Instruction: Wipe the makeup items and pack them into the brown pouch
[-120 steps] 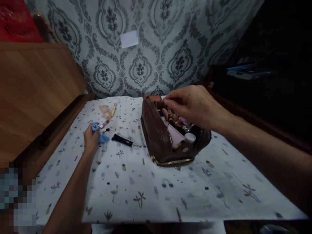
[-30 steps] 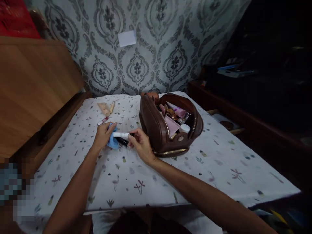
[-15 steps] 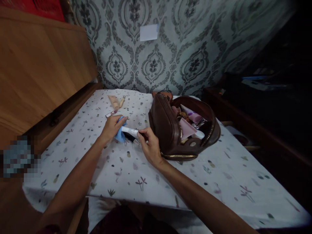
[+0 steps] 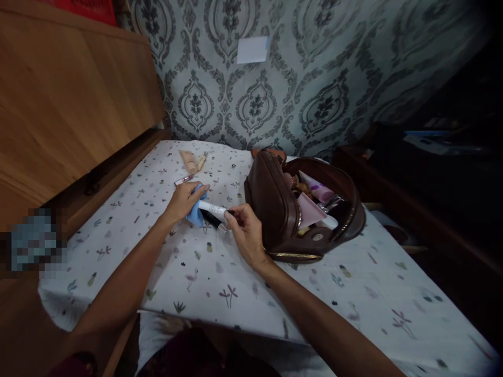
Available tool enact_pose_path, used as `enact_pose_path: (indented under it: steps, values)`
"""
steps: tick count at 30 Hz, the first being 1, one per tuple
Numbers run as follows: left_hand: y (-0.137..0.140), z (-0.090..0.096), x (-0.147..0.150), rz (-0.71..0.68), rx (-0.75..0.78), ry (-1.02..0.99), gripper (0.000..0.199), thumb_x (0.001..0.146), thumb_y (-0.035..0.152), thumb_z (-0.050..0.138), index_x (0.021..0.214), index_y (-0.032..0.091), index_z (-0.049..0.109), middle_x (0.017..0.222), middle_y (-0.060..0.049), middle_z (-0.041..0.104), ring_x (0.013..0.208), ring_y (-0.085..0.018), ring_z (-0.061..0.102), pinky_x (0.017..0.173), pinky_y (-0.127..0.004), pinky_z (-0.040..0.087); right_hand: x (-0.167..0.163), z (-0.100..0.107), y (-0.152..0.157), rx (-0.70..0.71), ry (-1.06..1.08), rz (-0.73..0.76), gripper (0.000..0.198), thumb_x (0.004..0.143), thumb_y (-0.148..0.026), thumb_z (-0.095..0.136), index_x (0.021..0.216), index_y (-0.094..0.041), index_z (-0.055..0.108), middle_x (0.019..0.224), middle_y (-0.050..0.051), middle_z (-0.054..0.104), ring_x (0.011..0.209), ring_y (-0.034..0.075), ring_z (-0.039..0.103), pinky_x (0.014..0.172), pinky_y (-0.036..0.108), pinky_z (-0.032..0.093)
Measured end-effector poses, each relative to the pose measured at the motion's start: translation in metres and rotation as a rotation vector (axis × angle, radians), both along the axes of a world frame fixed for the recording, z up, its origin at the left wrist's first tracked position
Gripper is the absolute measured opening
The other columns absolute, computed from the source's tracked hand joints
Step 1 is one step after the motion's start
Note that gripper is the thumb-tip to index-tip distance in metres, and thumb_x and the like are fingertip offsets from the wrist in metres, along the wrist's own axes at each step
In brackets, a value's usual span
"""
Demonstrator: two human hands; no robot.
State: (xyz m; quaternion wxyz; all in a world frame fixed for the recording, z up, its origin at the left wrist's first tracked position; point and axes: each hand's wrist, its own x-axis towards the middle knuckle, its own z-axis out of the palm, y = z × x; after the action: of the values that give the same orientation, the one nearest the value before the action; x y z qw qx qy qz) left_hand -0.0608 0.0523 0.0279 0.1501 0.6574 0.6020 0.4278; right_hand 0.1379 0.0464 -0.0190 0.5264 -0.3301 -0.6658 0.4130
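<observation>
My left hand [image 4: 185, 201] is closed on a light blue cloth [image 4: 195, 215], which is wrapped around one end of a slim white tube [image 4: 212, 208] with small print on it. At the tube's other end, my right hand [image 4: 247, 230] pinches it between thumb and fingers. Just below the white tube is a black, silver-ended cosmetic tube [image 4: 213, 219]; whether it lies on the table or is held too, I cannot tell. Beyond my left hand lie a beige squeeze tube [image 4: 189, 162], a small pale yellow bottle [image 4: 202, 161] and a slim pinkish tube [image 4: 183, 180].
To the right of my right hand stands an open brown leather bag [image 4: 271, 196] holding a pink tube [image 4: 310, 210], a pink-and-purple tube [image 4: 316, 189] and other items. A patterned white cloth [image 4: 251, 303] covers the table. A wooden cabinet [image 4: 78, 99] borders the left side.
The view has shifted slightly, so the bag and wall appear further right. Both hands keep their hold on the tube and cloth, with only a small shift of my right fingers.
</observation>
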Motion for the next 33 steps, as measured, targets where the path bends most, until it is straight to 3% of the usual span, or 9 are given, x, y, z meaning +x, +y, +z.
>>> enact_pose_path:
  steps: [7,10,14,16,19,22,27,30,33]
  values:
    - [0.001,-0.002,-0.002,0.011,-0.002,0.080,0.049,0.092,0.055,0.045,0.057,0.021,0.039,0.053,0.005,0.038,0.054,-0.012,0.039,0.057,-0.027,0.030,0.003,0.002,0.000,-0.034,-0.135,0.019,0.033,0.093,-0.048,0.052,0.072,-0.022,0.047,0.059,-0.006,0.045,0.054,0.010,0.044,0.053,0.024,0.035]
    - [0.000,-0.004,-0.002,0.083,0.028,0.256,0.046,0.097,0.048,0.044,0.060,0.020,0.047,0.055,0.003,0.047,0.056,-0.014,0.046,0.059,-0.028,0.031,0.003,0.001,0.000,-0.037,-0.141,0.040,0.031,0.093,-0.047,0.051,0.075,-0.022,0.050,0.060,-0.005,0.048,0.054,0.011,0.047,0.054,0.025,0.037]
    - [-0.009,-0.009,0.017,0.222,0.239,0.680,0.039,0.102,0.039,0.044,0.075,0.018,0.064,0.068,-0.005,0.064,0.072,-0.020,0.057,0.061,-0.031,0.032,0.000,-0.003,0.003,-0.117,-0.050,0.088,0.028,0.092,-0.047,0.053,0.080,-0.022,0.049,0.062,-0.004,0.053,0.052,0.012,0.053,0.051,0.025,0.039]
    - [-0.015,-0.012,0.033,0.167,0.377,0.822,0.037,0.103,0.036,0.044,0.079,0.018,0.066,0.075,-0.007,0.068,0.081,-0.022,0.060,0.063,-0.032,0.035,-0.002,-0.006,0.004,-0.146,0.002,0.113,0.026,0.090,-0.047,0.056,0.082,-0.023,0.049,0.064,-0.004,0.055,0.052,0.012,0.055,0.050,0.025,0.040]
    - [-0.021,-0.016,0.052,0.031,0.489,0.879,0.038,0.104,0.033,0.041,0.080,0.018,0.066,0.075,-0.006,0.067,0.082,-0.021,0.059,0.067,-0.032,0.038,-0.004,-0.008,0.005,-0.142,0.057,0.137,0.025,0.089,-0.043,0.058,0.079,-0.023,0.046,0.063,-0.005,0.054,0.052,0.012,0.056,0.049,0.024,0.041]
    - [-0.019,-0.018,0.050,0.046,0.465,0.858,0.040,0.105,0.033,0.039,0.078,0.018,0.065,0.071,-0.005,0.067,0.078,-0.021,0.059,0.066,-0.032,0.038,-0.005,-0.007,0.003,-0.167,0.116,0.179,0.025,0.087,-0.043,0.060,0.083,-0.024,0.047,0.064,-0.005,0.055,0.053,0.012,0.056,0.048,0.024,0.042]
    - [-0.005,-0.015,0.011,0.299,0.272,0.695,0.045,0.103,0.040,0.039,0.072,0.019,0.063,0.072,-0.008,0.068,0.078,-0.023,0.061,0.062,-0.032,0.034,-0.005,-0.003,0.001,-0.167,0.173,0.152,0.024,0.087,-0.042,0.061,0.092,-0.023,0.048,0.067,-0.004,0.061,0.056,0.013,0.060,0.054,0.025,0.046]
    - [-0.001,-0.012,-0.002,0.351,0.180,0.399,0.048,0.100,0.049,0.038,0.067,0.020,0.058,0.065,-0.006,0.063,0.066,-0.020,0.056,0.060,-0.030,0.033,-0.005,-0.001,0.001,-0.159,0.176,0.120,0.022,0.087,-0.040,0.060,0.095,-0.023,0.049,0.068,-0.003,0.063,0.057,0.013,0.060,0.056,0.026,0.048]
    - [-0.001,-0.010,0.003,0.278,0.090,-0.053,0.057,0.096,0.064,0.035,0.067,0.020,0.056,0.057,0.000,0.054,0.055,-0.016,0.048,0.057,-0.028,0.035,-0.005,-0.002,0.000,-0.176,0.185,0.110,0.022,0.087,-0.039,0.059,0.096,-0.023,0.048,0.072,-0.002,0.064,0.060,0.014,0.060,0.057,0.027,0.050]
